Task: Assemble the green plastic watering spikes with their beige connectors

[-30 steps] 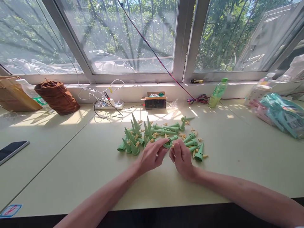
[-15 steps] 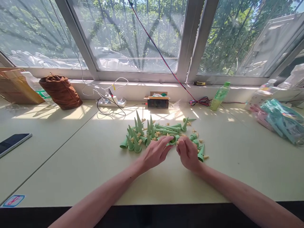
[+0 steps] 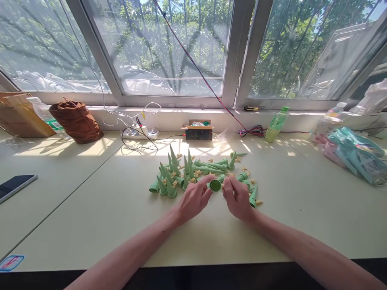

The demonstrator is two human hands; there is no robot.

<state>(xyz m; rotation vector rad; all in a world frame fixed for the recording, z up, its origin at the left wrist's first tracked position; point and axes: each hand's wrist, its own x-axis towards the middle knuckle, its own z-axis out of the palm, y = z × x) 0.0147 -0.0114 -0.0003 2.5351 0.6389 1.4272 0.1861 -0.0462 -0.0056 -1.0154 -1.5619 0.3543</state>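
Between thumb and fingers, my left hand [image 3: 193, 200] grips a green plastic watering spike [image 3: 215, 185], its round open end turned toward me. My right hand [image 3: 238, 199] is closed in a pinch on a small yellowish valve [image 3: 223, 186] at the spike's right side; the fingers hide most of it. Just behind both hands lies a pile of similar green spikes [image 3: 171, 190], some standing point up, others on their sides. Small yellowish valves [image 3: 253, 181] are scattered among them, and one more spike [image 3: 253, 197] lies beside my right hand.
Along the window stand a brown pouch [image 3: 77, 123], a power strip [image 3: 140, 133], a small box [image 3: 198, 133] and a green bottle [image 3: 276, 125]. A phone [image 3: 17, 187] lies at left, plastic packages [image 3: 356, 155] at right. The table's front edge runs below my forearms.
The spike in my left hand has turned so that its open end faces me more directly. My left fingers have shifted to its left side; my right hand stays pinched beside it.
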